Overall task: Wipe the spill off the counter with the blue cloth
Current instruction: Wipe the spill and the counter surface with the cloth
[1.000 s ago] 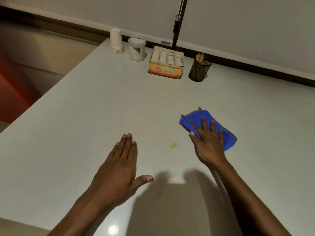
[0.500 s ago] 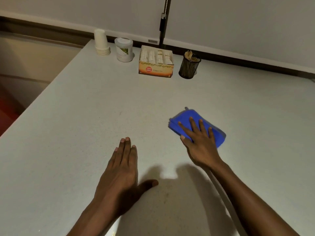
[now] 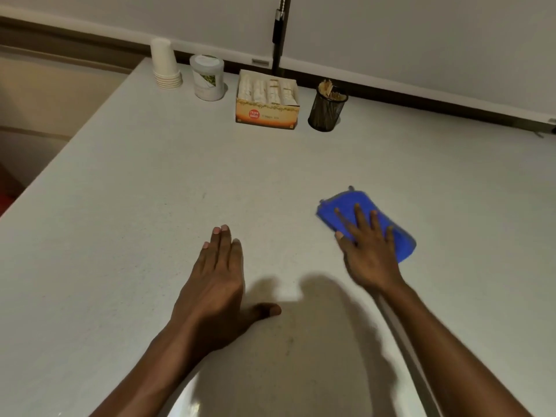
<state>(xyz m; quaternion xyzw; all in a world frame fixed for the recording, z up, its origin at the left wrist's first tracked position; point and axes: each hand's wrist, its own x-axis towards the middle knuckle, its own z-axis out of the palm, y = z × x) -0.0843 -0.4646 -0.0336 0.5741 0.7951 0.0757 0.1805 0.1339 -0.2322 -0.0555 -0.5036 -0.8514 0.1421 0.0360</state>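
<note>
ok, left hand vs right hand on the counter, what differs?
The left hand lies flat on the bare counter, fingers together; the right hand presses on the blue cloth, fingers spread. The left sits nearer the camera; the right reaches farther out. Both are palm-down and grip nothing.

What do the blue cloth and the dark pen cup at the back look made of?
Blue cloth: soft fabric, likely microfibre; matte, folded, with stitched edges. Pen cup: apparently black wire mesh, since light shows through its wall. Both are judged by look only.
</note>
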